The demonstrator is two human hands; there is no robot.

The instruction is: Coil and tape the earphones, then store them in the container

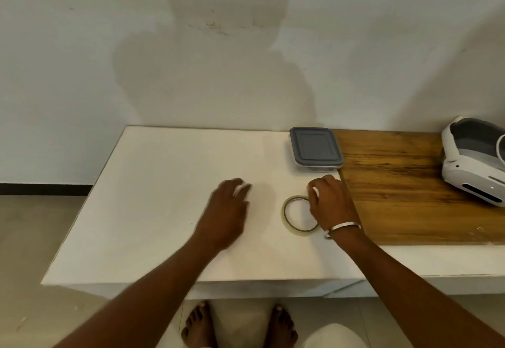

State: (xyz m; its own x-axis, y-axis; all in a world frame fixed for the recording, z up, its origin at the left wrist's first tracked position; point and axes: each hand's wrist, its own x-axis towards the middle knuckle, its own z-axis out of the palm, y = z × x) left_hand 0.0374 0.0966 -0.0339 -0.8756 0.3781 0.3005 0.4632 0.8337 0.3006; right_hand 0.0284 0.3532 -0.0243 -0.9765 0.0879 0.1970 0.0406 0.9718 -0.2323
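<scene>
The matt white smooth tabletop (153, 197) carries a glossy clear plastic tape ring (287, 220). Behind the ring stands a clear plastic container with a matt grey lid (315, 147). Right of it lies a varnished brown wooden board (396, 192) bearing a glossy white plastic headset (472, 162).

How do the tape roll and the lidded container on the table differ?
The tape roll is a thin, clear ring, open in the middle; the container is a squarish box shut under a grey lid. The roll lies flat and low; the container stands taller. The roll sits right beside the right hand; the container is farther back, near the wall, untouched. Both rest on the white tabletop.
</scene>
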